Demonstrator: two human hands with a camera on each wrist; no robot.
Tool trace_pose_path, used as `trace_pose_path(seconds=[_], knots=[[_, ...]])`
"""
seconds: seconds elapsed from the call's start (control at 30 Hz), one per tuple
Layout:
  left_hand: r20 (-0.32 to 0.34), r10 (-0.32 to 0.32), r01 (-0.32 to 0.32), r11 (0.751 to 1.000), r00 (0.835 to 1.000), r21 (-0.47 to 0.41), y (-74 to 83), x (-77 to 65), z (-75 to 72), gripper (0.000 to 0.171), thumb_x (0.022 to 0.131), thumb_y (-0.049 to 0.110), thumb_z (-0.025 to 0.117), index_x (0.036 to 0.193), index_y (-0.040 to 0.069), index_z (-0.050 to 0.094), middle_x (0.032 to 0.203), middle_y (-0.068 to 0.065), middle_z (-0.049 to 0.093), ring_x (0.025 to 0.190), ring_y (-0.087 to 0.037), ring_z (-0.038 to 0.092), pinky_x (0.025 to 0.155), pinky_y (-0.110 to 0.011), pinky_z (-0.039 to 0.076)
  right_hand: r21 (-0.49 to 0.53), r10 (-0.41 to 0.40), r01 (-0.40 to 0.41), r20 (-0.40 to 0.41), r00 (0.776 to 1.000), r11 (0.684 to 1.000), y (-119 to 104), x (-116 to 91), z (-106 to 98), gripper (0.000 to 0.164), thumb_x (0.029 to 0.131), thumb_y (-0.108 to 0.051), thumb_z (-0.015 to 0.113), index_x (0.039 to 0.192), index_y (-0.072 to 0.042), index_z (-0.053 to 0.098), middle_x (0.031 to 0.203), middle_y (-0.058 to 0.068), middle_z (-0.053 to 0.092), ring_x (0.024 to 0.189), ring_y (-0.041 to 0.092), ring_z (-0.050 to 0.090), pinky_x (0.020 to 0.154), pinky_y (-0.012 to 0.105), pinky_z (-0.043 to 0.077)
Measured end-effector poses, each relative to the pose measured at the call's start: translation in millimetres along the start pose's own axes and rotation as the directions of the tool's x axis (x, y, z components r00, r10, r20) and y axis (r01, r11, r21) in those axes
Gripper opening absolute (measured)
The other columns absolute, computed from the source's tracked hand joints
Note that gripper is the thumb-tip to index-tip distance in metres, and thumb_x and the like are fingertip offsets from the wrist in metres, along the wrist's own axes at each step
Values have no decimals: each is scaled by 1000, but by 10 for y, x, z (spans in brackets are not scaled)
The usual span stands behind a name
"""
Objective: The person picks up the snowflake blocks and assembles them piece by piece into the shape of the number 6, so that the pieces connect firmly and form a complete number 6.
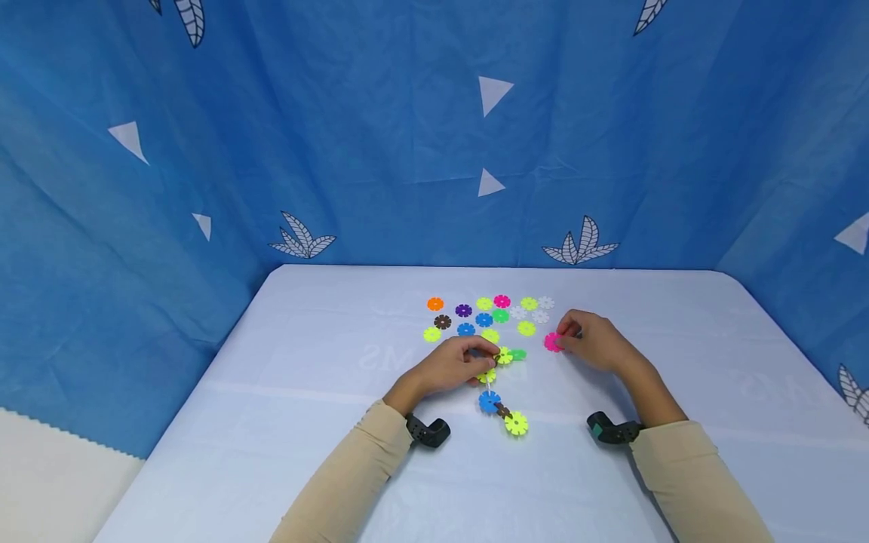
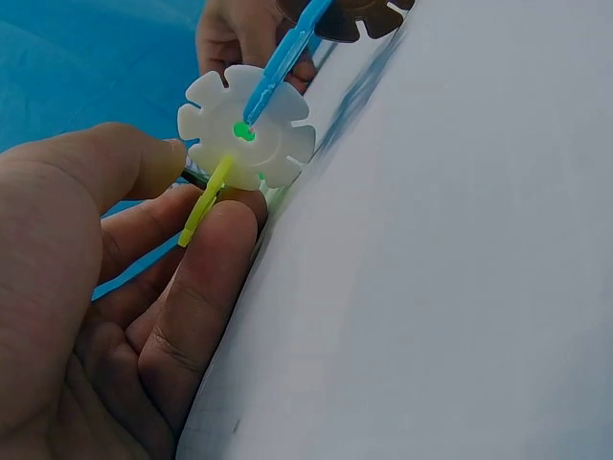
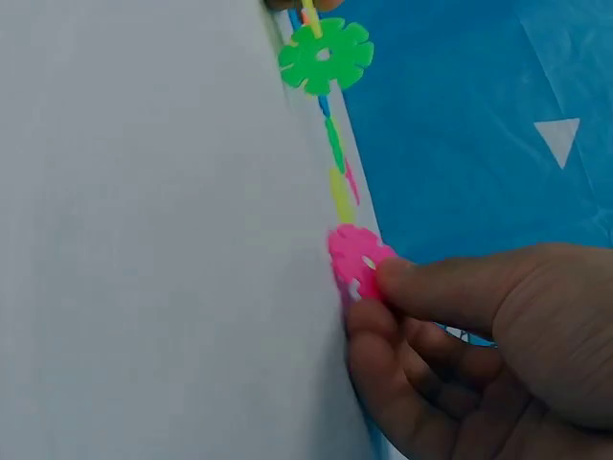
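My left hand [image 1: 449, 366] pinches a chain of notched plastic snowflake discs linked at their slots. Along the chain are a green disc [image 3: 321, 59], yellow and brown discs, a white disc [image 2: 278, 144], a blue disc [image 1: 489, 402] and, at the near end, a yellow disc [image 1: 516, 423]. In the left wrist view, a yellow disc [image 2: 203, 206] slotted into the white one lies between thumb and fingers. To the right of the chain, my right hand [image 1: 599, 344] holds a loose pink disc [image 3: 351, 255] between thumb and forefinger, apart from the green end.
Behind the hands, several loose discs lie flat on the white table [image 1: 326, 452], among them an orange disc [image 1: 435, 304], a purple disc [image 1: 463, 310] and a second pink disc [image 1: 502, 301]. A blue patterned curtain [image 1: 407, 151] hangs behind the table.
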State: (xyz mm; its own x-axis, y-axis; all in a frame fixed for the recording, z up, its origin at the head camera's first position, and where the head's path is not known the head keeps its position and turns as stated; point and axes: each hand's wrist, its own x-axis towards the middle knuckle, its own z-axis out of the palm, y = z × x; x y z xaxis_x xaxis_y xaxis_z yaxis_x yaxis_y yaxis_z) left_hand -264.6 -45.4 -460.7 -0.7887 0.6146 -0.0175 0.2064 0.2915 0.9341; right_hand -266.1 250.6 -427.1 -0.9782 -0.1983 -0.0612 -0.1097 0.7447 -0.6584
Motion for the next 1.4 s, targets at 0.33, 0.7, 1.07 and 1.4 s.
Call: trace_pose_path(seconds=[0.33,0.7,1.07,1.4], knots=[[-20,-29,29,999,999,-15,-1,3,-16,21,102,21,64,121,15,71,112,2,65,82,-19,66,73,-31,58,391,70,-152,217,974,908,-99,5,100,17,97,-11,70,104,3,62,94,14,67,81,24,66,75,30,58],[-27,-5,5,1000,1000,9,-5,15,-42,20,106,19,55,119,15,70,106,5,69,87,-17,65,72,-33,58,452,75,-182,243,967,873,-120,19,139,20,97,-11,69,109,3,61,96,14,66,81,24,65,75,30,58],[-31,-15,17,997,999,71,11,8,-38,23,102,15,61,123,12,70,94,2,69,72,-16,63,65,-32,57,465,43,-171,274,961,869,-111,18,119,13,97,-9,68,105,1,65,93,15,63,79,26,62,74,31,57],[-14,-18,19,998,1000,59,13,8,-36,23,101,12,63,123,10,70,92,0,67,68,-15,62,64,-32,58,435,49,-174,285,957,883,-109,20,129,14,96,-10,69,105,0,67,96,14,62,81,26,63,76,32,57]])
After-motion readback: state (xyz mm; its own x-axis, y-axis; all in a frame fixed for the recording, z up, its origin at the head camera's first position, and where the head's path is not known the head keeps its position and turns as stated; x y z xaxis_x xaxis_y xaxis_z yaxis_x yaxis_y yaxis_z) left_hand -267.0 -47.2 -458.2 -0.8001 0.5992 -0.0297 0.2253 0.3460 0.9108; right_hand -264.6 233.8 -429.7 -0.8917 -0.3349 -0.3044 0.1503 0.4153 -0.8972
